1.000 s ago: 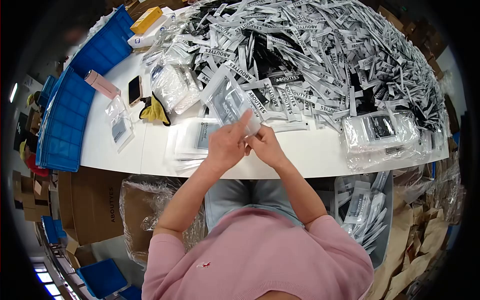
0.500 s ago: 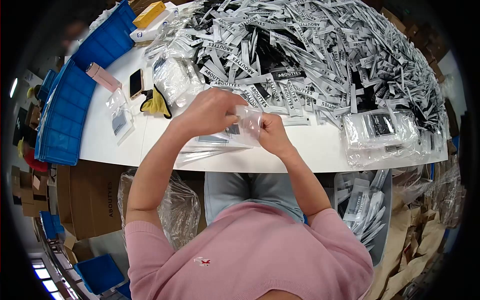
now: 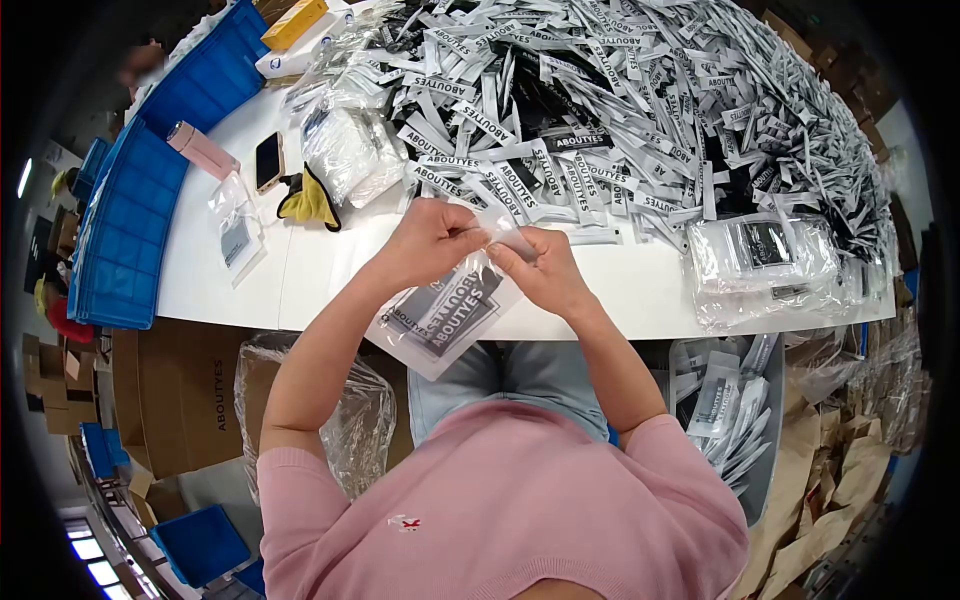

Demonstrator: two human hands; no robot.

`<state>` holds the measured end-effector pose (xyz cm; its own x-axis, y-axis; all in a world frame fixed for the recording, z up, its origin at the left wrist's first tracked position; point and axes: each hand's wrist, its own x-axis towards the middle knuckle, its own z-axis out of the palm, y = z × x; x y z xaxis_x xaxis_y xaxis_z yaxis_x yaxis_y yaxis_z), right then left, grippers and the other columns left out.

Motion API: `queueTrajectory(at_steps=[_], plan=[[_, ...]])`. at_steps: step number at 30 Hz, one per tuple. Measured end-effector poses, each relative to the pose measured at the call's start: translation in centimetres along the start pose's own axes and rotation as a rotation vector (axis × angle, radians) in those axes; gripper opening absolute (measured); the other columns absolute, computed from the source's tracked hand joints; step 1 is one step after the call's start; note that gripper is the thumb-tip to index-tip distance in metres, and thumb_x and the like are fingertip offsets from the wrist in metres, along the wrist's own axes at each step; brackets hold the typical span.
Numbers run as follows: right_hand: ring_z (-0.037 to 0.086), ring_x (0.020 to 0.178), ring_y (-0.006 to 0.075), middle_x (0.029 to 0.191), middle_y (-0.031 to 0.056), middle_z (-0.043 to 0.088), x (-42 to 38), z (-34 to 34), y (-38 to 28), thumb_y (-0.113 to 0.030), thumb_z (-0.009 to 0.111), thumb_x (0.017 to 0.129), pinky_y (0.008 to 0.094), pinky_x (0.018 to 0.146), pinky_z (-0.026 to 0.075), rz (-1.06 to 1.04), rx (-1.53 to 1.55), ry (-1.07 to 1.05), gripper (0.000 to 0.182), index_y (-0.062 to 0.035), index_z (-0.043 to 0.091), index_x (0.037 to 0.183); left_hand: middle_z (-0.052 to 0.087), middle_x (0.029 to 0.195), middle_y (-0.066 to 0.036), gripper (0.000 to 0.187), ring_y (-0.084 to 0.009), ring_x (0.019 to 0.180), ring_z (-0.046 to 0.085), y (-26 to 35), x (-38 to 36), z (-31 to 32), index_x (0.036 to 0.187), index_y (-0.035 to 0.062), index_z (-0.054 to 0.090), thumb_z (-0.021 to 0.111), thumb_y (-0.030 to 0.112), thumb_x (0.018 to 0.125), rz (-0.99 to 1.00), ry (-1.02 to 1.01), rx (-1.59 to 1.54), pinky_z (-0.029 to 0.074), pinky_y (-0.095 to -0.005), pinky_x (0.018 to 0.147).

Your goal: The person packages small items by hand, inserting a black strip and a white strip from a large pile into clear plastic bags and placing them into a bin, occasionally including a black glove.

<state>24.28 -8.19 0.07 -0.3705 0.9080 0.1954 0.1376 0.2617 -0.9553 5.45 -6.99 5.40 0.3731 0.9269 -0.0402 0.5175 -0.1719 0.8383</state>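
A clear plastic bag (image 3: 448,315) with grey and black ABOUTYES print hangs tilted over the table's front edge. My left hand (image 3: 428,240) pinches its upper left end, fingers closed. Closed on the same end from the other side is my right hand (image 3: 545,268), its thumb pressed on the plastic near my left fingertips. Just beyond both hands spreads a large heap of white and black ABOUTYES sachets (image 3: 580,140). What lies inside the bag is hard to make out beneath the print.
Left on the white table (image 3: 225,300) are a pink bottle (image 3: 203,150), a phone (image 3: 269,162), a yellow-black glove (image 3: 310,202) and plastic packs (image 3: 350,155). Blue crates (image 3: 125,230) line that side. A wrapped bag stack (image 3: 765,262) lies right; a bin of filled bags (image 3: 725,400) stands below.
The bag has swung down toward me, so its printed face now shows below my hands. My hands have come closer together at its top.
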Motion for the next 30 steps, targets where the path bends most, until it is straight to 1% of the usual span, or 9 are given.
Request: queueTrajectory(at_steps=[4,7,9,16,19,22,24,27,30], plan=[[0.044,0.055,0.0077,0.061,0.002,0.053,-0.6,-0.7,0.5,-0.012,0.063,0.081,0.0242,0.05,0.035,0.092,0.091,-0.085,0.014,0.0012,0.062,0.08,0.056,0.059,-0.008,0.013,-0.0173,0.054,0.053,-0.5,-1.1,-0.8,0.065,0.0,0.061,0.063,0.009,0.074,0.122,0.215,0.181,0.041,-0.0318,0.051],[0.047,0.052,0.0159,0.063,0.0073,0.054,-0.9,0.2,0.6,-0.01,0.063,0.08,0.0274,0.05,0.038,-0.212,-0.288,-0.002,0.01,0.0,0.062,0.08,0.058,0.064,-0.008,0.006,-0.0251,0.065,0.056,0.5,-1.6,0.2,0.068,0.0056,0.065,0.064,0.011,0.07,0.476,0.122,0.617,0.043,-0.0372,0.06],[0.055,0.062,0.0287,0.069,0.0109,0.057,-1.1,1.0,0.0,-0.012,0.06,0.08,0.0356,0.056,0.044,-0.315,-0.361,0.026,0.009,-0.0028,0.06,0.078,0.056,0.063,-0.007,0.005,-0.0274,0.07,0.055,0.7,-1.8,1.2,0.07,0.0097,0.066,0.064,0.014,0.069,0.445,0.056,0.652,0.044,-0.0392,0.067],[0.054,0.058,0.0227,0.067,0.0104,0.056,-5.8,-5.0,1.4,-0.008,0.061,0.079,0.0315,0.053,0.042,-0.289,-0.419,-0.048,0.006,-0.0033,0.064,0.082,0.061,0.067,-0.009,0.01,-0.0277,0.069,0.057,-1.2,-1.2,2.7,0.068,0.0065,0.066,0.066,0.016,0.07,0.312,-0.073,0.5,0.045,-0.0382,0.062],[0.058,0.068,0.0205,0.076,0.0096,0.061,-11.9,-15.5,2.0,-0.009,0.064,0.077,0.03,0.059,0.046,0.304,-0.434,-0.065,0.013,0.001,0.062,0.085,0.061,0.064,-0.009,0.012,-0.0258,0.066,0.058,-4.5,-1.6,1.5,0.068,0.0041,0.066,0.067,0.016,0.069,0.229,0.038,0.524,0.046,-0.0368,0.06],[0.062,0.07,0.0234,0.076,0.0123,0.062,-17.0,-20.9,1.7,-0.011,0.065,0.075,0.0319,0.065,0.049,0.456,-0.669,0.245,0.017,0.0023,0.064,0.085,0.064,0.081,-0.013,0.02,-0.0267,0.081,0.06,-5.9,-2.4,-0.2,0.083,0.006,0.068,0.07,0.018,0.068,-0.072,-0.094,0.568,0.048,-0.036,0.069],[0.062,0.083,0.0264,0.092,0.0154,0.064,-17.2,-21.2,1.3,-0.01,0.065,0.077,0.0323,0.075,0.049,0.339,-1.093,0.465,0.021,0.0021,0.063,0.095,0.06,0.101,-0.016,0.044,-0.0309,0.097,0.055,-6.5,-3.2,0.9,0.105,0.0069,0.062,0.072,0.021,0.065,0.141,0.052,0.625,0.045,-0.0367,0.082],[0.062,0.086,0.0282,0.093,0.0138,0.065,-11.0,-15.6,4.4,-0.009,0.065,0.077,0.0346,0.077,0.048,0.15,-0.704,0.196,0.019,-0.0026,0.065,0.094,0.051,0.119,-0.019,0.071,-0.0325,0.108,0.05,-6.8,-2.0,3.9,0.122,0.0063,0.049,0.077,0.028,0.061,0.233,0.052,0.834,0.04,-0.0403,0.091],[0.057,0.096,0.0285,0.101,0.0123,0.061,-4.6,-8.8,7.5,-0.007,0.059,0.077,0.037,0.079,0.047,-0.203,-0.912,0.059,0.027,-0.0042,0.06,0.103,0.051,0.119,-0.016,0.067,-0.0334,0.108,0.05,-6.0,-1.1,5.1,0.118,0.0041,0.051,0.077,0.025,0.06,0.119,-0.013,0.877,0.038,-0.0411,0.094]])
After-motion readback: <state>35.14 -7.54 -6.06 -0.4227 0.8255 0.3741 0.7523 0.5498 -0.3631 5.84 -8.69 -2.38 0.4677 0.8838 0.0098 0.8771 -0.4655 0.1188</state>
